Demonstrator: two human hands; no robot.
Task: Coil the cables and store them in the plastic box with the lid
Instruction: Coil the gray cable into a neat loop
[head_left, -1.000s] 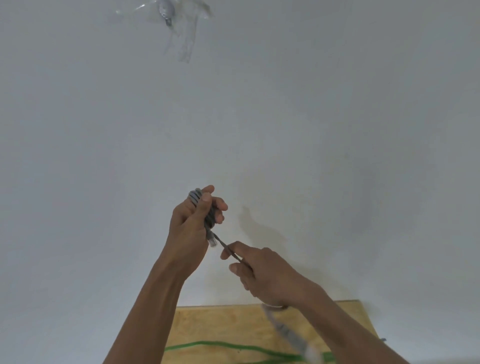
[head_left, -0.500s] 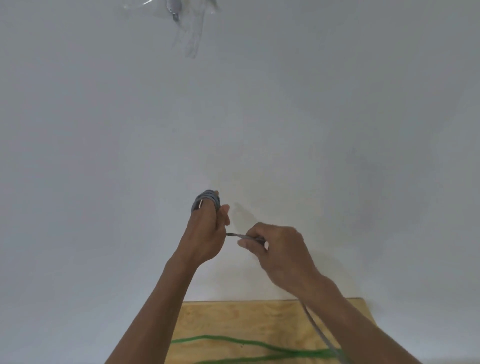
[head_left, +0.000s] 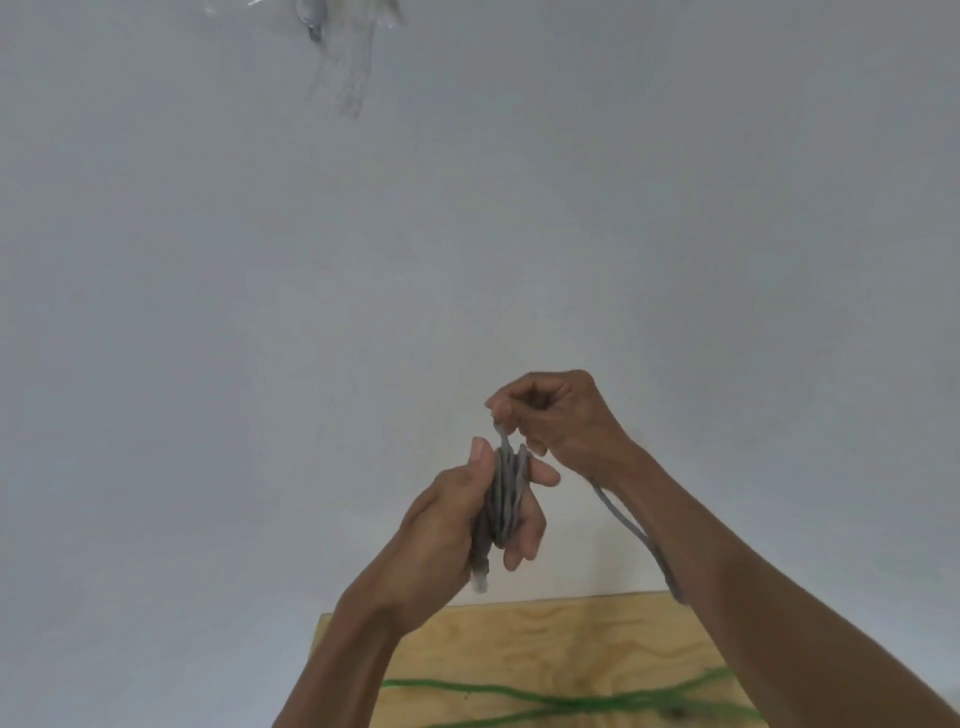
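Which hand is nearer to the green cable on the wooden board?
Left. The left hand, holding the grey coil, is above the green cable; the right hand is higher, farther away.

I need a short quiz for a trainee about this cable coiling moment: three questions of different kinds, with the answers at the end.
1. True or false: the left hand grips the bundle of coiled grey cable.
2. Multiple choice: what does the right hand do? A. It rests flat on the wooden board. B. It pinches the grey cable above the bundle. C. It lifts the green cable.
3. Fill in the missing word: the green cable lies on the wooden ____.

Key: 1 true; 2 B; 3 board.
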